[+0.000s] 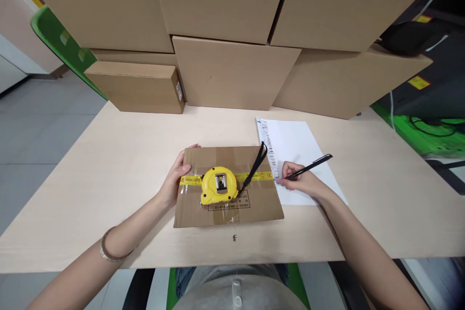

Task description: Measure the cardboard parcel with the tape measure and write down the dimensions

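My left hand (177,177) grips the left edge of a flat cardboard box (203,160), thumb on top and the other fingers mostly hidden behind it. On the box lies a yellow tape measure (211,185) with a black wrist strap (255,165) reaching to the upper right. Yellow printed tape (259,176) crosses the box behind it. To the right, my right hand (301,180) is closed round a black pen (315,163), its upper end pointing up and right. That hand rests on a white sheet of paper (296,140) with a column of handwriting along its left side.
Large cardboard boxes (232,70) stand stacked along the back of the wooden table (138,140). A smaller carton (145,87) sits at the back left. A small dark mark (234,238) shows near the front edge. Dark equipment with cables (428,72) is at the far right.
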A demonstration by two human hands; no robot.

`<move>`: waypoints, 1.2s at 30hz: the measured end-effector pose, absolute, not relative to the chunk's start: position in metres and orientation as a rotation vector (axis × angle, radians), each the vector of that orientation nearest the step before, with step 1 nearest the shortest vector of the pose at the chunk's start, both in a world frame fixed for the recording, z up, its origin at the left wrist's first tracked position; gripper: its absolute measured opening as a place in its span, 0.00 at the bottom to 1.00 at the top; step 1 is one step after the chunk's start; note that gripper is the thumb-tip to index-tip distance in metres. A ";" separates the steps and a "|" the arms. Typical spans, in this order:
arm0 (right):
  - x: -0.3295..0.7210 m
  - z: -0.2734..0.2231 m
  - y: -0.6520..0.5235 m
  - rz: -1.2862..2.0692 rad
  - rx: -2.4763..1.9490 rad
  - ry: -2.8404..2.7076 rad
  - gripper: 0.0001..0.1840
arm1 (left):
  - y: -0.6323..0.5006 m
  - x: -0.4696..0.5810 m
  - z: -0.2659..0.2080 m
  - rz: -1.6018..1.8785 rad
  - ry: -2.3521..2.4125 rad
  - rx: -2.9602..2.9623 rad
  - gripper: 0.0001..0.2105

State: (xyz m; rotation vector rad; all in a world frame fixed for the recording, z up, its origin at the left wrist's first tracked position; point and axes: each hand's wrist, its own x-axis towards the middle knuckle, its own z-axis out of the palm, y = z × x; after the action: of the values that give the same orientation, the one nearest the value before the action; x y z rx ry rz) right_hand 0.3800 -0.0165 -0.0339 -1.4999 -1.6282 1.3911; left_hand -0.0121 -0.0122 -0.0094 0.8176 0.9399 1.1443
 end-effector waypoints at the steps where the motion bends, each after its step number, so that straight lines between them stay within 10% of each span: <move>1: 0.380 -0.034 -0.017 1.381 -1.501 -1.640 0.26 | -0.013 -0.012 -0.009 1.144 0.937 0.821 0.29; 36: 0.374 -0.034 -0.012 1.159 -1.597 -1.855 0.21 | -0.011 -0.016 -0.011 1.134 0.921 0.842 0.23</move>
State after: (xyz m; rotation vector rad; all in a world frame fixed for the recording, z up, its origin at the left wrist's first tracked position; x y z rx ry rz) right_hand 0.3742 -0.0119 -0.0345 -1.5974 -1.8547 1.1594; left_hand -0.0164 -0.0113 -0.0110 0.8418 0.9210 1.1345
